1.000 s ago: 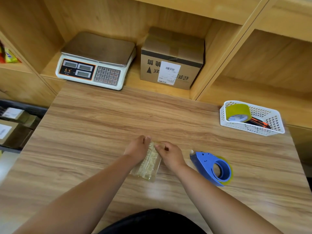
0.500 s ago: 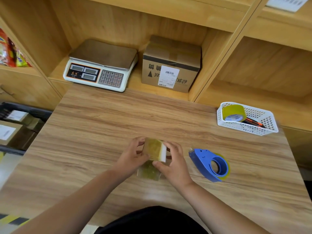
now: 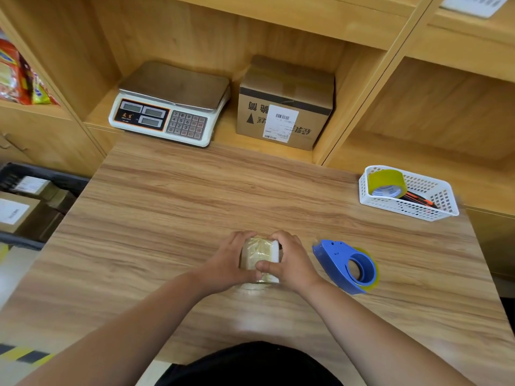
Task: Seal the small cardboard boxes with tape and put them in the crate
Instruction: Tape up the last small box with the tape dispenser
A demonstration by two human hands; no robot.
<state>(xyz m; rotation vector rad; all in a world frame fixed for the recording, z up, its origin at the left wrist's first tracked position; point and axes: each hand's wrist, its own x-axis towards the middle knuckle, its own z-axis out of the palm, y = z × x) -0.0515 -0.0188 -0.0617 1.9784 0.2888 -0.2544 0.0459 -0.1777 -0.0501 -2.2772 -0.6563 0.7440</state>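
Bottom centre of the frame: a dark garment (image 3: 250, 363), with both bare forearms reaching up from it over the wood-grain surface (image 3: 195, 204). Lower centre: the small cardboard box (image 3: 257, 253), its top glossy with yellowish tape and its right side white, is held between both hands. The left hand (image 3: 231, 260) grips its left side, fingers (image 3: 245, 235) curled over the far edge. The right hand (image 3: 292, 263) grips its right side, fingers (image 3: 278, 236) curled round the far corner and the thumb lying across the near part of the top. Whether the box rests on the surface or is lifted just off it cannot be told. Just right of the right hand, apart from it, a blue tape dispenser (image 3: 345, 266) lies on its side on the surface, a yellowish roll showing behind it. Right edge, further up: a white perforated basket (image 3: 434, 210) holds a yellow-green tape roll (image 3: 386, 181) and an orange-and-black tool (image 3: 418, 199), type unclear. Left edge, below the surface level: a dark crate (image 3: 55, 176) contains labelled cardboard boxes (image 3: 19, 210). Upper centre, on the wooden shelf (image 3: 278, 149) behind the surface: an electronic scale (image 3: 170, 107) at left and a larger carton (image 3: 284, 107) with a barcode label at right, side by side. Upper left: colourful packets (image 3: 16, 76) in a neighbouring compartment.
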